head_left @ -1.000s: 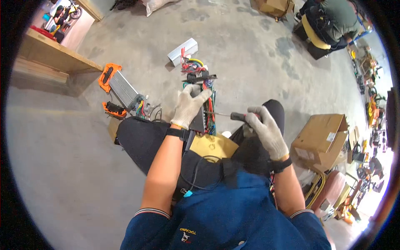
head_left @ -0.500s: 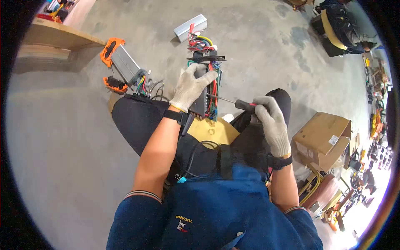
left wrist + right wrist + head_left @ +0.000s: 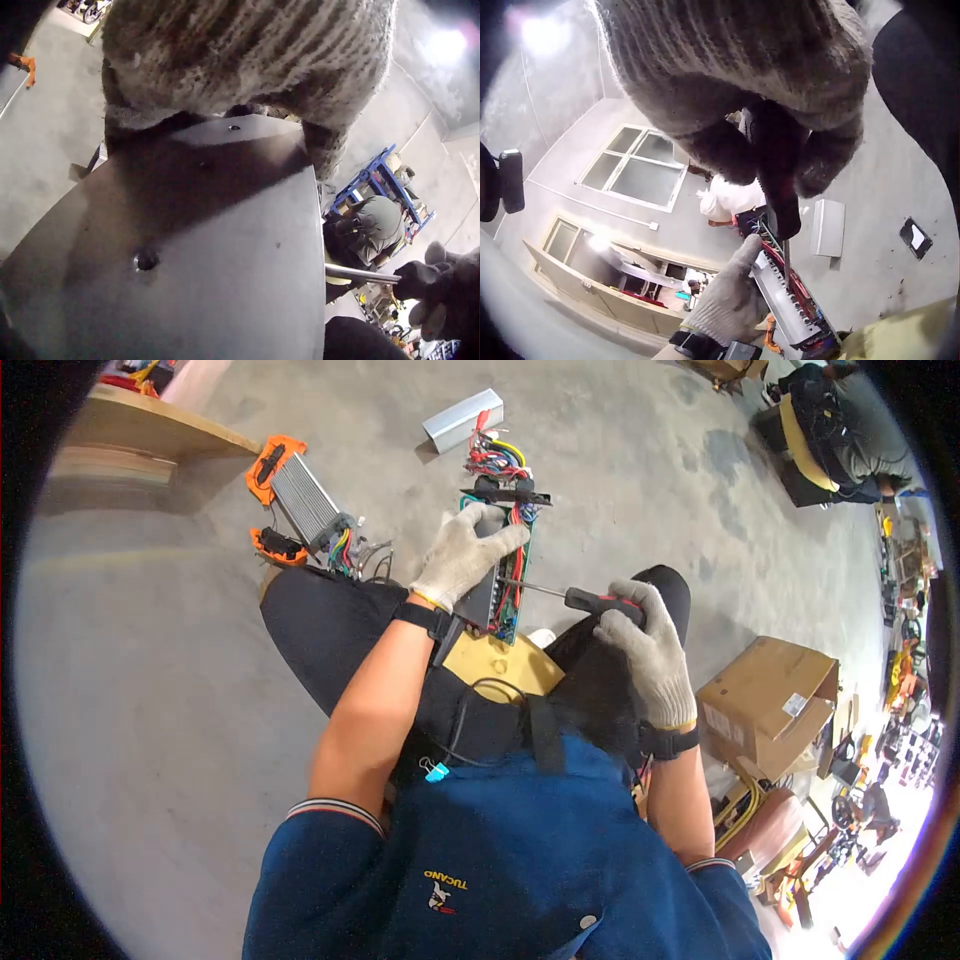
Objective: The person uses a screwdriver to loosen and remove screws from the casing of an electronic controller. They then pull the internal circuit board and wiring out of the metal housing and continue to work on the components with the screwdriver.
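Observation:
In the head view, my gloved left hand (image 3: 462, 558) grips an opened electronic controller by its grey metal plate (image 3: 225, 247), thumb over the long edge. Red and green wires run along the controller's circuit board (image 3: 517, 585), and a bundle of coloured leads (image 3: 497, 457) spills from its far end. Gloved too, my right hand (image 3: 648, 645) holds a screwdriver (image 3: 592, 602) by its black and red handle. Its shank points left, the tip at the row of screws along the plate's edge. In the right wrist view, the screwdriver (image 3: 778, 180) reaches down to that row.
A second finned controller (image 3: 305, 497) with orange end pieces lies at the left. An aluminium housing (image 3: 463, 420) is on the floor ahead. Beneath the work is a yellow surface (image 3: 500, 665). Right of my knee stands a cardboard box (image 3: 768, 695); another person sits at far right.
The head view has shifted, so the controller and hands appear higher and slightly right. My right fingers have moved around the screwdriver handle; its tip stays at the plate's edge.

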`<state>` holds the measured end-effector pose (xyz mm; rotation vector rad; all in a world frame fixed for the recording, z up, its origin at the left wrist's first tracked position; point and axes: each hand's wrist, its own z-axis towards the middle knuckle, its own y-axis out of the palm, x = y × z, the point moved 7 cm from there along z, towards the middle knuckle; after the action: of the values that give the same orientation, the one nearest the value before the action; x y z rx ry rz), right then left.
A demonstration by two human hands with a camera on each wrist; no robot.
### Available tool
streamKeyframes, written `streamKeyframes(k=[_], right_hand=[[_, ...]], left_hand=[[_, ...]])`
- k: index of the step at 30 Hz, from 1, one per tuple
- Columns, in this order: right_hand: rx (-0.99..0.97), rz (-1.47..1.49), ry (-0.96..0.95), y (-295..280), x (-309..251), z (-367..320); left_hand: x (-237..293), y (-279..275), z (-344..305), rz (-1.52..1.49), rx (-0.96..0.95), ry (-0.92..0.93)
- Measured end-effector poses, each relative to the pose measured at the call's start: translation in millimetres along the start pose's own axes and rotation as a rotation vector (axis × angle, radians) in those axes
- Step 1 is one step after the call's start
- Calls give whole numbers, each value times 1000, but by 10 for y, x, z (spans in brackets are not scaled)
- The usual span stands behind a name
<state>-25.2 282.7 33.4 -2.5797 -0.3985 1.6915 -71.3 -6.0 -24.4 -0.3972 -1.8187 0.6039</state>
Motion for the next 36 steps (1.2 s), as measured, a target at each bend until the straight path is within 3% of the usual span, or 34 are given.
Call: streamKeyframes(k=[1, 4, 6, 8, 9, 11, 12, 14, 16, 18, 20, 22, 25, 26, 28, 31, 32, 34, 36], right_hand=[[-7, 82, 105, 33, -13, -36], [-15, 141, 161, -1, -78, -74], [-13, 59, 77, -65, 70, -72], [24, -135, -203, -87, -12, -85], [26, -134, -207, -66, -47, -109], [-18, 30, -17, 23, -55, -172], [-14, 26, -27, 27, -138, -193], [-5, -11, 151, 14, -149, -223], [-19, 4, 115, -20, -29, -162], [32, -240, -247, -28, -154, -107], [37, -230, -173, -31, -206, -148], [15, 76, 120, 72, -219, -189], [-19, 75, 187, 14, -202, -174], [-16, 73, 188, -21, -123, -148], [5, -132, -104, -46, -165, -88], [36, -89, -141, 6, -181, -127], [39, -91, -139, 19, -244, -153], [13, 69, 163, 63, -269, -223], [-9, -11, 64, -7, -159, -145]], left_hand=[[69, -42, -49, 9, 22, -9], [61, -60, -69, 4, 34, -8], [62, -68, -115, 0, 37, 7], [41, -83, -113, -55, 64, 25], [40, -83, -113, -54, 66, 29], [22, -86, -120, -86, 57, -5], [37, -101, -130, -91, 61, 4], [43, -97, -134, -127, 44, -22], [95, -114, -156, -150, 34, -23], [64, -114, -166, -166, 17, -33], [26, -96, -125, -90, 44, 5], [32, -107, -117, -96, 33, 2], [35, -91, -132, -152, 10, -20], [24, -84, -127, -200, 0, -40], [-9, -65, -103, -201, 8, -27], [-9, -83, -100, -197, 19, -15], [7, -83, -100, -194, 20, -14], [-83, -7, -62, -246, 13, -6], [-121, 28, -44, -297, 12, 3]])
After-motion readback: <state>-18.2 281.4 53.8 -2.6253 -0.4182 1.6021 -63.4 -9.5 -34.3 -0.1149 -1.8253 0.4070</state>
